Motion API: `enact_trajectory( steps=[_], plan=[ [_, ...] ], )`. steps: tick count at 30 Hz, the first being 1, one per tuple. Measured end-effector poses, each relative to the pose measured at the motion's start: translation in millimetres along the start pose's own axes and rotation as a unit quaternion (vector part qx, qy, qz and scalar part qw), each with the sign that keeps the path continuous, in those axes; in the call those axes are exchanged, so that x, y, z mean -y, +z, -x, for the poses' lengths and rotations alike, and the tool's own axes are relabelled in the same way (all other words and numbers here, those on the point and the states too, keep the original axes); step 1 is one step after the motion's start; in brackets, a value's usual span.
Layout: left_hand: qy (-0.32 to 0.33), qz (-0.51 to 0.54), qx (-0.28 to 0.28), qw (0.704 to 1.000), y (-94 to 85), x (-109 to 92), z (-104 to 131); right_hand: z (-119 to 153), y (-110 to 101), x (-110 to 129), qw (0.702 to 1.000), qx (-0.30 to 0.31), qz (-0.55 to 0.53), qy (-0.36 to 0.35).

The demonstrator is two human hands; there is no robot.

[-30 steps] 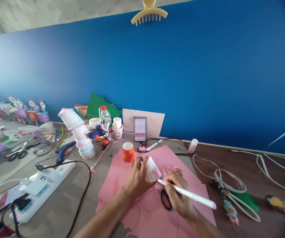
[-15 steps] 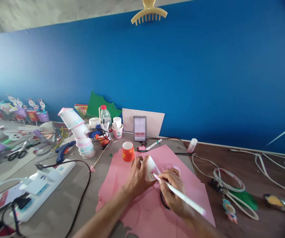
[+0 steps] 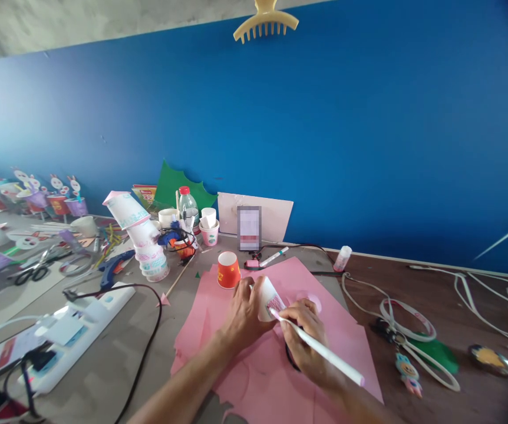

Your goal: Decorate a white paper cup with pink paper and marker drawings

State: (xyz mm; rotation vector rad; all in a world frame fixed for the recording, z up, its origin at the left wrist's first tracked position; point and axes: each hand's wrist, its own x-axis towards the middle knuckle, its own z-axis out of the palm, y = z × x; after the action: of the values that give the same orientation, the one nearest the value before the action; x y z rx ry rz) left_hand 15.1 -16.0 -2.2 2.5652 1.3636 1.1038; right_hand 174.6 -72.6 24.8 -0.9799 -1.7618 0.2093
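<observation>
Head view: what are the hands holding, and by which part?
Left hand: the white paper cup, held at its left side. Right hand: the white marker, held near its drawing tip.

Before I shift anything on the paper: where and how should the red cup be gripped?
Grip the red cup around its outer wall just below the rim, probably best from the picture's left: it stands upright, mouth up, and the left hand is close at its lower right.
</observation>
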Motion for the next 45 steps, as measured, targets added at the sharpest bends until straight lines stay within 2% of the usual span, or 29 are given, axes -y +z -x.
enact_trajectory(
  steps=[4,9,12,17,20,23,28,34,45],
  plan=[
    [-0.001,0.003,0.003,1.0,-0.1,0,0,3,3,-4,1.0,0.004,0.022,0.006],
    [0.0,0.005,0.002,1.0,-0.9,-1,-1,0,-4,1,1.0,0.002,0.017,0.018],
    [-0.011,0.012,0.005,1.0,-1.9,-2,-1,-1,-9,4,0.999,-0.026,-0.002,0.027],
    [-0.039,0.046,0.002,0.998,-1.0,2,0,7,-2,-7,0.983,-0.095,-0.055,0.147],
    [-0.034,0.058,-0.012,0.998,2.9,7,1,8,2,-15,0.975,-0.097,-0.09,0.176],
    [-0.026,0.07,-0.016,0.997,8.2,11,3,4,1,-16,0.97,-0.131,-0.074,0.192],
    [-0.033,0.105,-0.003,0.994,13.6,13,6,-1,2,-17,0.95,-0.134,-0.095,0.267],
    [-0.02,0.096,-0.016,0.995,16.7,16,8,2,11,-26,0.944,-0.164,-0.126,0.256],
    [-0.008,0.073,-0.05,0.996,19.1,15,8,6,9,-22,0.953,-0.162,-0.103,0.236]
  ],
)
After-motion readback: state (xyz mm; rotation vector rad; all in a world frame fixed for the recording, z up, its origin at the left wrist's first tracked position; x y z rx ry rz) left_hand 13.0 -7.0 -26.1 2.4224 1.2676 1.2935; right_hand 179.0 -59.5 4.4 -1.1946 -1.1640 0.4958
